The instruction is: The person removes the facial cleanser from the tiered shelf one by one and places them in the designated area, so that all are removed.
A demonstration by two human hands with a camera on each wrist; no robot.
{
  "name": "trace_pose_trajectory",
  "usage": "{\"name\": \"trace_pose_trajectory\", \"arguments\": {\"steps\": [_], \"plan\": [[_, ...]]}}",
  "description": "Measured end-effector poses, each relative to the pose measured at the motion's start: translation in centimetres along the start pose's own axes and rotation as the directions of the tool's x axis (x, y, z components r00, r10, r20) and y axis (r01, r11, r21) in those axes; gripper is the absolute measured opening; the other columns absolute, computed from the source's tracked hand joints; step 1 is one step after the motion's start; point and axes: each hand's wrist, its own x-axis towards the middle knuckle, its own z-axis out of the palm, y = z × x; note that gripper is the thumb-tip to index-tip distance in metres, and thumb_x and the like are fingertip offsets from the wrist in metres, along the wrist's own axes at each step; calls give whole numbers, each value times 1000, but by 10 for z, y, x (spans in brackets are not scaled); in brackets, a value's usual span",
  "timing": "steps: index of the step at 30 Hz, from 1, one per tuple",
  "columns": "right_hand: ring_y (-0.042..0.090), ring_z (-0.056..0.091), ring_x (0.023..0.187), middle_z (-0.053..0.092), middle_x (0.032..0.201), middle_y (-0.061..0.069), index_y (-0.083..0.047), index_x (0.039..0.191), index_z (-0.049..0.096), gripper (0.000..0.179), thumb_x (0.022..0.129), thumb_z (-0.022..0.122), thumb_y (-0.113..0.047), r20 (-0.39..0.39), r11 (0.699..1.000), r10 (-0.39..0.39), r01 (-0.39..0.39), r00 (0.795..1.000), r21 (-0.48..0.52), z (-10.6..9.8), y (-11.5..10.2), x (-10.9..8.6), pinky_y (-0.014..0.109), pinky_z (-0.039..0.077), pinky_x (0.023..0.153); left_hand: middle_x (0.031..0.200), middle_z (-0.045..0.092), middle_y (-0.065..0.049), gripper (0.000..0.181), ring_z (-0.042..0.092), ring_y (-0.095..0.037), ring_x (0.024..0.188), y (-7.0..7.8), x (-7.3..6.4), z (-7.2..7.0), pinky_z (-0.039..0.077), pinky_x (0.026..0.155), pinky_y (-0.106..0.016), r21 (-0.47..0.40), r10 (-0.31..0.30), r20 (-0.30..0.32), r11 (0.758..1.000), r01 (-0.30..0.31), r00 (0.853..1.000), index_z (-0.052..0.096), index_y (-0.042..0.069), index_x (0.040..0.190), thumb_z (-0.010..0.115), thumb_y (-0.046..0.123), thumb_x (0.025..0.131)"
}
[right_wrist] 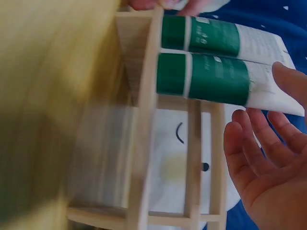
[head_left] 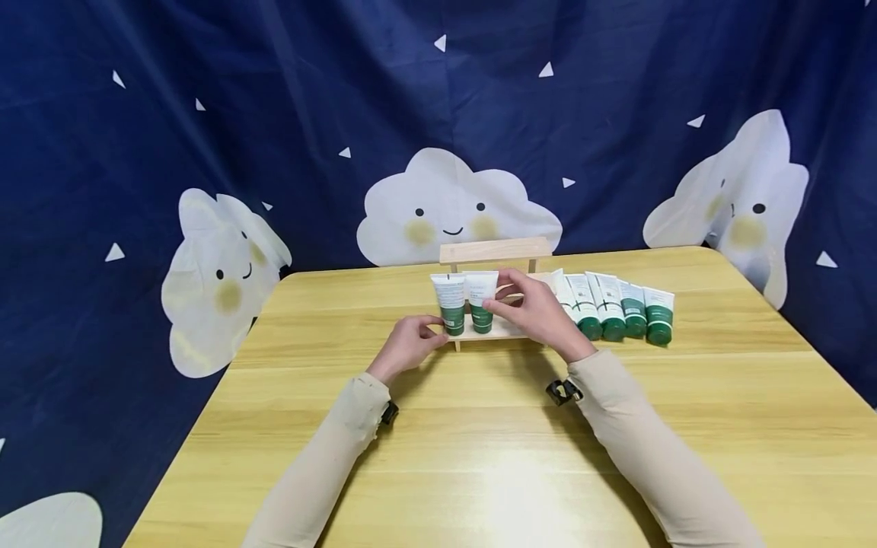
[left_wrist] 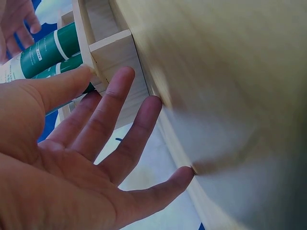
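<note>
A small wooden rack stands on the table, holding two green-and-white squeeze tubes upright, side by side, at its left end. My right hand pinches the right-hand tube, thumb over its white upper part and fingers behind its edge. Beside it stands the left-hand tube. At the rack's left front corner is my left hand. Its thumb and fingertips touch the wood near that tube's green cap, and in the left wrist view the fingers are spread and fairly straight.
Several more green-and-white tubes lie in a row right of the rack, partly hidden by my right hand. The wood-grain table ends at a dark blue curtain printed with white clouds.
</note>
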Motion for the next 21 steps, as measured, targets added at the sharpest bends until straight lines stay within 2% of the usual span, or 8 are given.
{"name": "trace_pose_trajectory", "arguments": {"steps": [5,12,15,21], "plan": [[33,72,106,72,111,16,-7,109,58,29,96,74,-28,14,999,7,-6,1000,-40,4,-1,5,49,56,92,96,75,-7,38,69,-20,84,2,4,-4,54,70,-32,4,16,-3,1000,-16,1000,68,10,132,72,22,96],[35,72,107,72,113,15,-10,103,58,20,99,70,-25,-10,999,-14,13,1000,-41,7,-2,14,50,56,93,99,75,-9,37,70,-20,86,4,8,-11,55,73,-33,13,32,-31,999,-32,999,68,10,132,72,23,97],[36,72,105,72,112,15,-10,98,56,21,99,70,-25,-19,998,-28,27,999,-51,9,-1,12,50,57,90,99,75,-9,37,70,-21,87,3,6,-9,56,73,-33,3,32,-36,999,-32,999,68,10,131,72,23,97],[33,73,101,73,106,14,-11,96,56,21,98,71,-25,-50,998,-18,15,999,-59,9,3,-2,47,59,86,95,74,-8,39,69,-20,83,-5,-5,0,55,70,-32,-20,39,8,999,-39,999,67,6,131,73,21,96]]}}
